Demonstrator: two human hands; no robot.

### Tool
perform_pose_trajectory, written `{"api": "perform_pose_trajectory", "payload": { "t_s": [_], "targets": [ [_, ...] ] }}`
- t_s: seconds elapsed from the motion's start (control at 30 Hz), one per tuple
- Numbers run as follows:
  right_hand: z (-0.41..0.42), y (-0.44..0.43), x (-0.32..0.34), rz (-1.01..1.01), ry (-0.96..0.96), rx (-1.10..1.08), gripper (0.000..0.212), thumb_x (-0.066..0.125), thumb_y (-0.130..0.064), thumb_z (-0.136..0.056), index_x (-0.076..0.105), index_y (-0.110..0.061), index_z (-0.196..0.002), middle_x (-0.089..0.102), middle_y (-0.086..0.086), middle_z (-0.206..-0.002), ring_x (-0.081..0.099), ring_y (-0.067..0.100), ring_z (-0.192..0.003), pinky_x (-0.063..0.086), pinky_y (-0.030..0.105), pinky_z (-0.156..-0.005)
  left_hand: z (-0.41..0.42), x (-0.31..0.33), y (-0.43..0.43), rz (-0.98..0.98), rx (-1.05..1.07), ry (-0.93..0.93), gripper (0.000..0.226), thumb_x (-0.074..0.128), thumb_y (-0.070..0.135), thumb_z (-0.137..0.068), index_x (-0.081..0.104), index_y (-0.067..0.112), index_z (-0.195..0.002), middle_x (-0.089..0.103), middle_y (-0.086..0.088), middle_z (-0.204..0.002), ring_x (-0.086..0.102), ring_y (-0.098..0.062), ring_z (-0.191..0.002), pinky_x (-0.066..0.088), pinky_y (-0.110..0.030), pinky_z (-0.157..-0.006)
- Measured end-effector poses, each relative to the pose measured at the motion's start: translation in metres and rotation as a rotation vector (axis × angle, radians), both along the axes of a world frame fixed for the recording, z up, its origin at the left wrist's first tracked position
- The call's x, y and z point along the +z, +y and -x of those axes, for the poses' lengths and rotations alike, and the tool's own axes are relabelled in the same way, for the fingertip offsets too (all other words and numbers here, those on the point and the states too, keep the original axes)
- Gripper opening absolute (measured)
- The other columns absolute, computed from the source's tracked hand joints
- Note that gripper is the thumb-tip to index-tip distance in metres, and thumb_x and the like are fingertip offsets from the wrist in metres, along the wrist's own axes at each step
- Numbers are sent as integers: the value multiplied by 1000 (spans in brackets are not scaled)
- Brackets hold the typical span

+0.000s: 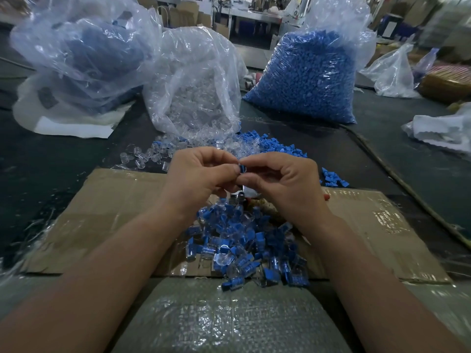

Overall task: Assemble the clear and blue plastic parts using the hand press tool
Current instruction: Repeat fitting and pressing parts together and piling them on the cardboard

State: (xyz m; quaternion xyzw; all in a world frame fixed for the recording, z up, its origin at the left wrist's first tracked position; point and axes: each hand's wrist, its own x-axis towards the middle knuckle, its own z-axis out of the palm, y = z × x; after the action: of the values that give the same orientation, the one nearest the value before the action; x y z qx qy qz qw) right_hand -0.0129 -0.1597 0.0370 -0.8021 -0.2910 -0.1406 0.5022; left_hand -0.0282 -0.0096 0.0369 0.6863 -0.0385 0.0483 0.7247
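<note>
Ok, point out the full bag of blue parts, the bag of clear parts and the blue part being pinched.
bag of blue parts (305,80), head view, bulging front.
bag of clear parts (197,103), head view, front wall.
pinched blue part (241,169), head view, exposed face.

Blue parts fill one clear bag (crinkled, glossy) beside brown cardboard.

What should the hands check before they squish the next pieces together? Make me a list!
1. Blue part pinched by left hand and right hand: ok.
2. Clear part fitted on it: cannot tell, fingers hide it.
3. Shiny metal piece beneath the hands is the press, ready: cannot tell.
4. Spare loose clear parts nearby: ok.
5. Spare loose blue parts nearby: ok.
</note>
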Motion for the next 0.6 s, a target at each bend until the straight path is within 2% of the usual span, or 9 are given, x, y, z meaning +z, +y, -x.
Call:
{"api": "perform_pose_trajectory", "payload": {
  "t_s": [0.2,0.43,0.6],
  "targets": [
    [-4,-3,-2,70,-124,10,30,74,-8,-71,68,-10,-100,65,-3,-85,64,8,-80,51,15,-74,0,1,2,12,-31,46,15,65,-6,-75,63,8,-67,65,-3,-52,60,-11,-44,46,-15,-42],
    [-3,-7,-2,58,-127,-2,25,74,-9,-70,70,-4,-95,64,-7,-81,62,0,-74,49,10,-66,0,1,6,25,-85,55,17,57,-5,-80,64,7,-70,67,-9,-58,63,-15,-48,48,-18,-43],
    [-3,-9,0,106,-150,-16,24,74,-11,-71,70,-6,-95,66,-4,-80,64,8,-74,53,18,-67,1,1,4,-47,-95,19,20,56,-7,-82,62,8,-71,67,-7,-57,63,-15,-49,48,-18,-44]
  ]
}}
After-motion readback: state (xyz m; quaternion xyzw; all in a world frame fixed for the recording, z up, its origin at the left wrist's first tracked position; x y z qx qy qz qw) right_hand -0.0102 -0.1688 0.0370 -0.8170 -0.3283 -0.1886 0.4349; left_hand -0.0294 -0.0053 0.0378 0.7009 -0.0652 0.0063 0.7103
